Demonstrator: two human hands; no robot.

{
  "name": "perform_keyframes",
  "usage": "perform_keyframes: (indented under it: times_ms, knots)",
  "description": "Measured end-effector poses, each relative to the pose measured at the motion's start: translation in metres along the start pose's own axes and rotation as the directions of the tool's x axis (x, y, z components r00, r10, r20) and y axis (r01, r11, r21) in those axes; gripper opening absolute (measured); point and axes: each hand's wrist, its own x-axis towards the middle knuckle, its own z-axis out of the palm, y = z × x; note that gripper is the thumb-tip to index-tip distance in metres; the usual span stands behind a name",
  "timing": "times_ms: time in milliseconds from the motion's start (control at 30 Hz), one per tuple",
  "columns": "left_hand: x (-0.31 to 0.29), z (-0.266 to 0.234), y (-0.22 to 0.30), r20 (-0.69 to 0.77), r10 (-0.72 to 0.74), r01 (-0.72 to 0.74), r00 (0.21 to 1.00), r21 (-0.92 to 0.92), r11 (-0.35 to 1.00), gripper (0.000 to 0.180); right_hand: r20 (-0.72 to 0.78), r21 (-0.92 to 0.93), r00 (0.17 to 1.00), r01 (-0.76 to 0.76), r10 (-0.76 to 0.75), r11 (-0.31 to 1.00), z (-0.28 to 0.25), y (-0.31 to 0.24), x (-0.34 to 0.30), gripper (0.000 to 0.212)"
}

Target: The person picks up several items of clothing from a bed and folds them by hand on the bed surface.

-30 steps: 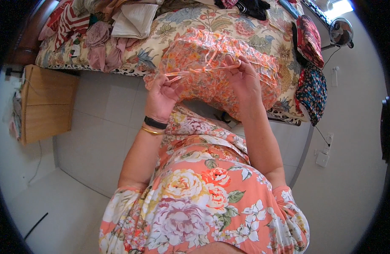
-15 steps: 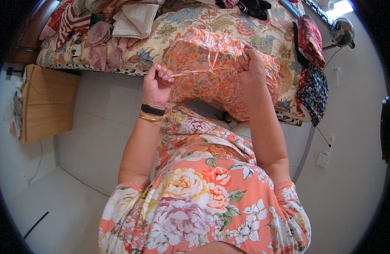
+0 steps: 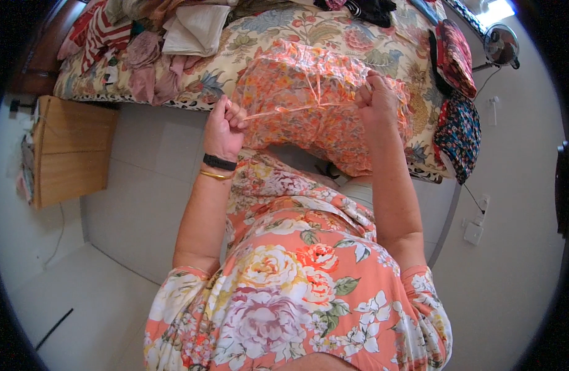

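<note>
An orange floral garment [image 3: 284, 133] of thin cloth lies over the near edge of the bed, its lower part hanging off. A narrow peach drawstring [image 3: 289, 110] runs taut above it, from hand to hand, with a small knot or loop near its middle. My left hand [image 3: 226, 127] is closed on the string's left end, a dark band and a gold bangle at the wrist. My right hand [image 3: 377, 102], a fist, grips the other end over the garment's right side. The fingertips of both hands are partly hidden.
Folded white cloth [image 3: 195, 31], a dusty-pink garment [image 3: 158, 77] and striped red cloth [image 3: 105, 34] lie on the floral bedspread [image 3: 260, 31]. A small fan [image 3: 501, 44] stands at the far right. Dark patterned cloth [image 3: 457, 133] hangs at the bed's right corner. A wooden cabinet [image 3: 74, 151] is at left.
My hands have moved apart, the right one outward to the right and slightly down, the left slightly left. The string between them is now pulled straighter across the garment.
</note>
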Motion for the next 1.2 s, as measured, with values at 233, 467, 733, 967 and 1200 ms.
perform_keyframes:
  times_ms: [233, 467, 733, 967, 1200]
  knots:
    - [-0.004, -0.004, 0.002, -0.030, 0.012, -0.011, 0.999, 0.057, 0.998, 0.028, 0.035, -0.041, 0.999, 0.007, -0.005, 0.999, -0.006, 0.004, 0.004, 0.009]
    - [-0.006, -0.002, 0.000, -0.032, 0.017, -0.015, 0.999, 0.071, 0.997, 0.027, -0.011, 0.006, 1.000, 0.015, -0.015, 1.000, -0.009, -0.002, 0.004, 0.012]
    - [-0.058, -0.021, 0.004, -0.149, -0.173, 0.228, 0.974, 0.590, 0.775, 0.013, 0.425, -0.478, 0.861, -0.047, 0.278, 0.877, -0.044, -0.006, -0.068, 0.009]
    - [-0.028, -0.003, 0.002, 0.224, 0.305, -0.292, 0.926, 0.935, 0.200, 0.019, 0.376, -0.744, 0.853, 0.044, 0.363, 0.667, -0.100, 0.000, -0.061, 0.025]
    - [0.029, 0.075, -0.079, 0.268, 0.153, -0.228, 0.951, 0.944, -0.239, 0.047, 0.398, -0.703, 0.819, -0.016, 0.413, 0.711, -0.088, 0.047, -0.082, 0.020]
